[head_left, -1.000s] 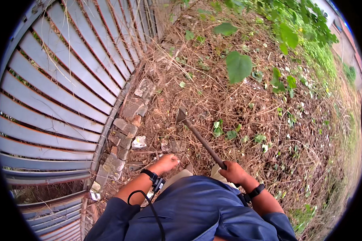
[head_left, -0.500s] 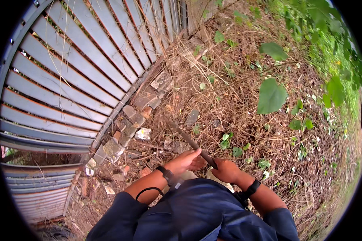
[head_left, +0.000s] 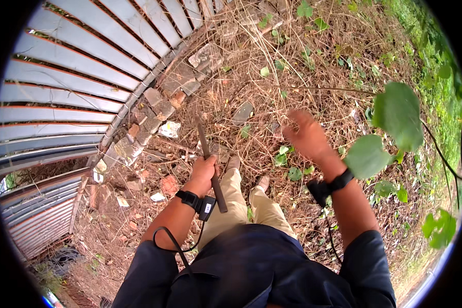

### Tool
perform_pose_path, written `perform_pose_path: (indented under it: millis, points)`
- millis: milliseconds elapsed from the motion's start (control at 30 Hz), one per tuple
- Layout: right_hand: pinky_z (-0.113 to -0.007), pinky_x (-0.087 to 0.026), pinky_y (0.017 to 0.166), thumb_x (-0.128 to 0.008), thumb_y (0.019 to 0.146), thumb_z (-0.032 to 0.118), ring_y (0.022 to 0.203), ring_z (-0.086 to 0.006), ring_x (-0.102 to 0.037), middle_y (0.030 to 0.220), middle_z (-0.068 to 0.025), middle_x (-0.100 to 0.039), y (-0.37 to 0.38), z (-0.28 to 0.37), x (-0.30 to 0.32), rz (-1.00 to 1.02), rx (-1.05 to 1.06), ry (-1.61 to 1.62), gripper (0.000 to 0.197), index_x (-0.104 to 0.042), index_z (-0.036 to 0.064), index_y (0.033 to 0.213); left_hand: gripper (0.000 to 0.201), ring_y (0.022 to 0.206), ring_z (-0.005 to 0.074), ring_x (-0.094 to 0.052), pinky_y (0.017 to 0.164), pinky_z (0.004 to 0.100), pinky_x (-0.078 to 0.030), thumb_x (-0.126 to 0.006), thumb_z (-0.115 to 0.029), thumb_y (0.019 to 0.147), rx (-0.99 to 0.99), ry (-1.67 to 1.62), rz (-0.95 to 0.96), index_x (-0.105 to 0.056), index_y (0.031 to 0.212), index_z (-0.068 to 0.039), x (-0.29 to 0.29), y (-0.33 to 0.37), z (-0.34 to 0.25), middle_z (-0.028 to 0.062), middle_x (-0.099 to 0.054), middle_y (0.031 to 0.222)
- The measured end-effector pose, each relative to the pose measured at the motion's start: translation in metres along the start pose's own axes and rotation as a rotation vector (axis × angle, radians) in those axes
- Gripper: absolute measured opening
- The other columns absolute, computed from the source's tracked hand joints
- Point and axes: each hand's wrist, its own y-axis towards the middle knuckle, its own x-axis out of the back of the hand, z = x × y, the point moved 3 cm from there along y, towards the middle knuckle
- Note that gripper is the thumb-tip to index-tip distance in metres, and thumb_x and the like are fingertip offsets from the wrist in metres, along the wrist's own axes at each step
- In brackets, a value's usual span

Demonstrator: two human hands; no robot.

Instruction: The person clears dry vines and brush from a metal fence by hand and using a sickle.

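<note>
My left hand [head_left: 204,172] is closed round a long, thin dark-brown stick-like tool [head_left: 218,195]. It points up and slightly left over the dry ground, its lower end beside my left trouser leg. The far end narrows against the brown litter, and I cannot make out its exact shape. Out to the right, my right hand [head_left: 308,136] is raised with fingers apart and nothing in them, slightly blurred. Big green leaves [head_left: 398,110] hang to the right of that hand. Both wrists wear black straps, with a small box and a cable at the left one.
A grey slatted metal fence [head_left: 61,95] curves along the left, above a row of broken bricks and stones [head_left: 161,109]. Dry stems and vines [head_left: 262,56] cover the ground ahead. A flat grey stone [head_left: 243,113] lies among them. Green growth [head_left: 436,66] lines the right side.
My right hand has let go of the stick-like tool and moved up and right. The left hand has taken hold of it and shifted left, turning it more upright. The view has shifted too.
</note>
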Motion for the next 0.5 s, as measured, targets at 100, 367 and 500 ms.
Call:
perform_pose_path:
  millis: [100, 367, 500]
  points:
    - [-0.044, -0.047, 0.096, -0.065, 0.087, 0.036, 0.113, -0.0349, -0.058, 0.125, -0.0213, -0.058, 0.060, -0.047, 0.028, -0.085, -0.120, -0.252, 0.055, -0.054, 0.0015, 0.128, 0.015, 0.058, 0.0138, -0.052, 0.051, 0.0295, -0.045, -0.056, -0.018, 0.096, -0.033, -0.004, -0.011, -0.050, 0.093, -0.004, 0.005, 0.019, -0.003, 0.0029, -0.052, 0.072]
    - [-0.046, -0.037, 0.107, -0.051, 0.094, 0.040, 0.120, -0.0329, -0.055, 0.125, -0.0166, -0.061, 0.110, -0.172, 0.009, 0.311, -0.571, -0.644, 0.051, -0.049, 0.0124, 0.136, 0.012, 0.055, 0.0136, -0.049, 0.049, 0.0304, -0.042, -0.054, -0.018, 0.098, 0.229, 0.197, 0.057, -0.054, 0.097, -0.006, 0.037, 0.071, 0.065, -0.0004, -0.048, 0.066]
    - [-0.049, -0.054, 0.075, -0.043, 0.097, 0.036, 0.086, -0.0377, -0.067, 0.093, -0.0167, -0.069, 0.034, -0.231, -0.038, 0.407, -0.601, -0.720, 0.035, -0.067, 0.0110, 0.099, 0.026, 0.066, 0.0218, -0.063, 0.062, 0.0355, -0.050, -0.058, -0.027, 0.095, 0.076, 0.726, 0.010, -0.059, 0.094, -0.001, 0.060, 0.102, 0.086, 0.0088, -0.064, 0.074]
